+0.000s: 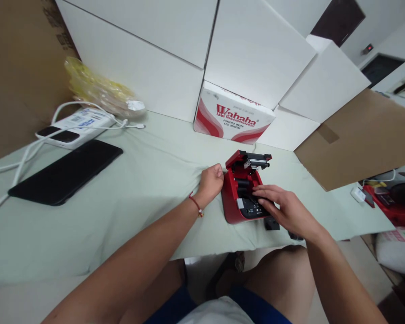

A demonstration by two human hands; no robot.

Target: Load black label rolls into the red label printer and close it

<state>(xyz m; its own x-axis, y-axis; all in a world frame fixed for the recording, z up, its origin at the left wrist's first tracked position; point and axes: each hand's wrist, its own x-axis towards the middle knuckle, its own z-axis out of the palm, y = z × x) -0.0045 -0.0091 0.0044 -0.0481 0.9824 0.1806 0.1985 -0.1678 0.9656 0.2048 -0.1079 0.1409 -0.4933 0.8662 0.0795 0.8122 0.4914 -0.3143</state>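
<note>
A small red printer point(230, 204) stands on the cloth-covered table with its lid point(235, 158) raised. Black rollers and a dark panel point(251, 209) show inside. Against the printer's left side rests my left hand point(212, 181), closed in a fist, with nothing visible in it. My right hand point(285, 207) reaches over from the right, fingers stretched out and touching the inside of the printer near the panel; its fingertips partly cover that area. A small black piece point(272, 223) lies by the printer's front right corner, partly under my right hand.
Behind the printer stand a Wahaha water carton point(234, 117) and stacked white boxes point(256, 49). On the left lie a black phone-like slab point(67, 173), a white power bank point(76, 128) with cables and a yellow plastic bag point(101, 87). A cardboard sheet point(361, 135) leans at right.
</note>
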